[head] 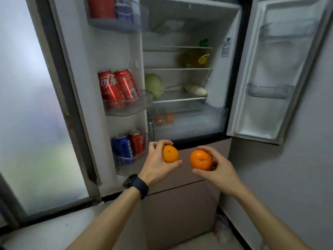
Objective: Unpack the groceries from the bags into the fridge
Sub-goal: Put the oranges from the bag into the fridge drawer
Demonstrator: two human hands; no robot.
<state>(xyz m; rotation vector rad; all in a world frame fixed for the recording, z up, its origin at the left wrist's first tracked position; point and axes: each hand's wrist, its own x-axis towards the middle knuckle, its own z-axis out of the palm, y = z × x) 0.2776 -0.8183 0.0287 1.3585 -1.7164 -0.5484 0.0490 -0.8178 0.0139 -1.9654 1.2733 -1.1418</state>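
Observation:
My left hand (158, 163) grips one orange (170, 153), and my right hand (219, 168) grips a second orange (201, 159). Both hands are held side by side just below the open fridge compartment, in front of the closed lower drawer (180, 210). The clear crisper drawer (189, 121) at the fridge's bottom holds a few orange fruits (164, 118). On the shelf above lie a green cabbage (154, 85) and a pale long vegetable (195, 89). No grocery bag is in view.
Both fridge doors stand open. The left door's bins hold cola cans (117, 87) and a blue can (122, 148). The right door's bins (270, 91) are empty. A yellowish bottle (196, 59) sits on a higher shelf. A frosted window (27, 105) is at the left, a grey wall at the right.

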